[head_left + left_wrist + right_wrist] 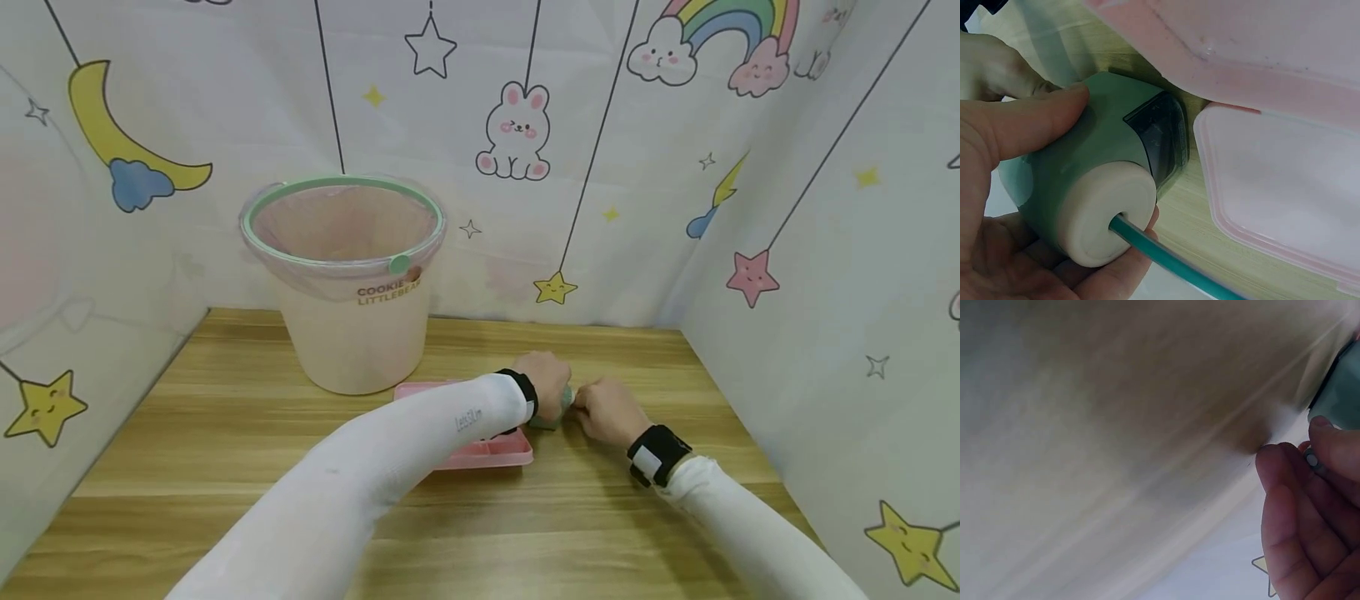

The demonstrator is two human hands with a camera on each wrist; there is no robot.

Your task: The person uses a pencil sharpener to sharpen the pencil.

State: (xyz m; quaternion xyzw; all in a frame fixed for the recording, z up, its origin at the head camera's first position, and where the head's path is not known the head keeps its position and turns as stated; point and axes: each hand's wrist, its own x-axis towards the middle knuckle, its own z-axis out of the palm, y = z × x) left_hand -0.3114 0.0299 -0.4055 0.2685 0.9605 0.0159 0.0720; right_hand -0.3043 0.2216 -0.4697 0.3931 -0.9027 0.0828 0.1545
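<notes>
A green pencil sharpener (1107, 119) with a round cream front and a dark see-through shavings drawer (1163, 134) shows in the left wrist view. A green pencil (1166, 255) sticks out of the hole in that front. My left hand (545, 385) grips the sharpener, thumb on one side and fingers around the other. At the sharpener's far side, my right hand (609, 412) pinches a small part with a round metal end (1312, 460), which looks like the crank handle; the fingers hide most of it. Only a corner of the green body shows in the right wrist view.
A pink compartment tray (491, 454) lies under my left forearm, left of the sharpener. Behind it to the left stands a tall cream bucket (352, 333) with a green rim and a clear liner. Printed cloth walls (480, 250) border the wooden table (570, 533).
</notes>
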